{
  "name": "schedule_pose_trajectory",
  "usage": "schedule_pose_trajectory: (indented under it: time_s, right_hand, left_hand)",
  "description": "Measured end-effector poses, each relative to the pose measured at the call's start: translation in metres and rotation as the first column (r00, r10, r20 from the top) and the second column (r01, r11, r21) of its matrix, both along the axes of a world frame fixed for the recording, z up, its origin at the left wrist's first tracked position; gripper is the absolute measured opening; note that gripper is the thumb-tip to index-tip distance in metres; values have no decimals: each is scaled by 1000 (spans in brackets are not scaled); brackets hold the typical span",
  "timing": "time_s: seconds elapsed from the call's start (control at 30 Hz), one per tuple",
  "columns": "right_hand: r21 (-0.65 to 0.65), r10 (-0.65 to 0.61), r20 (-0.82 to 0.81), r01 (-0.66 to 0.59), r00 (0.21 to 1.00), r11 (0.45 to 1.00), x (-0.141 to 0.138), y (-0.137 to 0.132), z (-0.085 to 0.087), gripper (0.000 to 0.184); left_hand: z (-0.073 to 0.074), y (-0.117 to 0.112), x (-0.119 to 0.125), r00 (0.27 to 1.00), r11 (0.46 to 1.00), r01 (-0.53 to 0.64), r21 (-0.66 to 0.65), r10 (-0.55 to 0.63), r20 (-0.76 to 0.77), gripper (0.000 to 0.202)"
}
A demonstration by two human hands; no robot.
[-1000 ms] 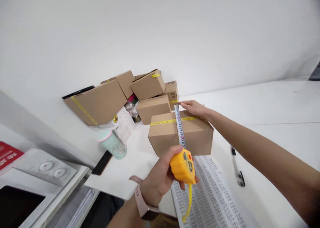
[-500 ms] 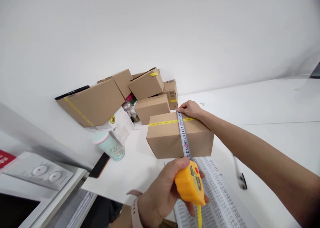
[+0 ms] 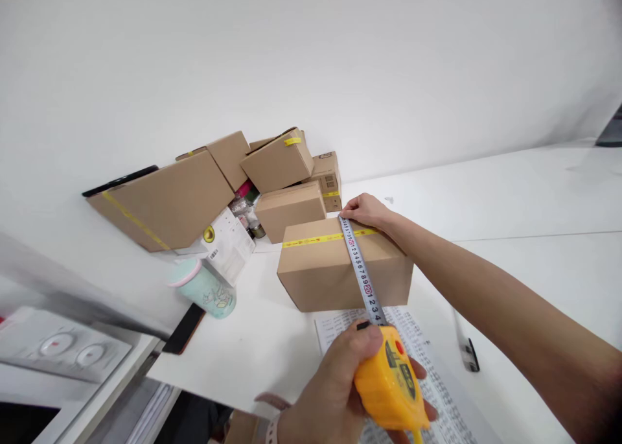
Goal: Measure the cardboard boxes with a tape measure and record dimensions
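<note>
My left hand [image 3: 340,379] is wrapped round the yellow case of a tape measure [image 3: 391,382], its thumb near the black button. The silver blade [image 3: 359,266] runs out of the case, slanting across the top of a brown cardboard box [image 3: 315,279]. At the box's far top edge, my right hand [image 3: 365,209] pinches the end of the blade. Yellow printed tape [image 3: 313,240] crosses the box lengthwise under the blade. Printed sheets of paper [image 3: 335,327] lie in front of the box, partly beneath my left hand.
Several cardboard boxes [image 3: 290,205] are stacked against the wall. To the left stand a mint green tumbler [image 3: 214,295] with a pink lid and a white carton [image 3: 228,246]. A pen [image 3: 469,354] lies right of the papers. The white table's edge [image 3: 204,392] runs at lower left.
My left hand has pulled the tape case nearer to me and to the right, so more blade shows. My right hand still pinches the far end. The view has shifted slightly.
</note>
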State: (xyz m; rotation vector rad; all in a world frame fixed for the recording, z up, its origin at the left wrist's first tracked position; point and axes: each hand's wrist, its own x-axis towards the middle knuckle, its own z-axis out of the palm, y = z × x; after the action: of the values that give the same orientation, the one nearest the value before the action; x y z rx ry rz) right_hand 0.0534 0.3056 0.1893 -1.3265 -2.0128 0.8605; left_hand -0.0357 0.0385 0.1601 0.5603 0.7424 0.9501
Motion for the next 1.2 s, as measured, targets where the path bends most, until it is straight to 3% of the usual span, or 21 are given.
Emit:
schedule_pose_trajectory:
  time_s: [0.57, 0.67, 0.73, 0.8, 0.87, 0.93, 1.0, 1.07, 1.13, 1.2]
  right_hand:
    - [-35, -1, -87, -2, 996, 999, -4, 6, -6, 11]
    - [-44, -9, -235, -1, 972, 999, 1, 7, 7, 10]
    - [-17, 3, -408, -11, 913, 1000, 15, 3, 23, 9]
    - [54, 44, -537, -17, 842, 998, 37, -12, 39, 7]
    - [143, 86, -554, -7, 828, 990, 62, -42, 44, 10]
    - [233, 132, -507, -12, 852, 973, 79, -86, 33, 13]
    - [336, 216, -420, -70, 882, 939, 86, -136, 8, 13]
    - [409, 281, -363, -119, 888, 905, 86, -181, -22, 13]
    - [424, 321, -344, -159, 882, 892, 87, -210, -49, 18]
    - [406, 239, -360, -79, 902, 911, 96, -217, -68, 20]
  left_hand:
    - [4, 1, -4, 997, 1000, -14, 21, 16, -75, 51]
    - [9, 0, -6, 990, 999, -17, 45, 23, -139, 51]
    - [11, -4, -10, 982, 997, -5, 80, 20, -190, 51]
    - [10, -8, -14, 962, 992, 9, 125, 26, -273, 57]
    - [6, -12, -16, 911, 985, -20, 171, 88, -403, 78]
    - [1, -15, -14, 828, 974, -73, 213, 179, -532, 102]
    - [-5, -17, -7, 757, 962, -95, 256, 237, -609, 116]
    - [-8, -19, 0, 731, 956, -58, 286, 236, -641, 121]
    - [-7, -20, 3, 708, 945, 2, 328, 230, -668, 122]
    - [-1, -19, 0, 624, 912, 67, 406, 279, -730, 117]
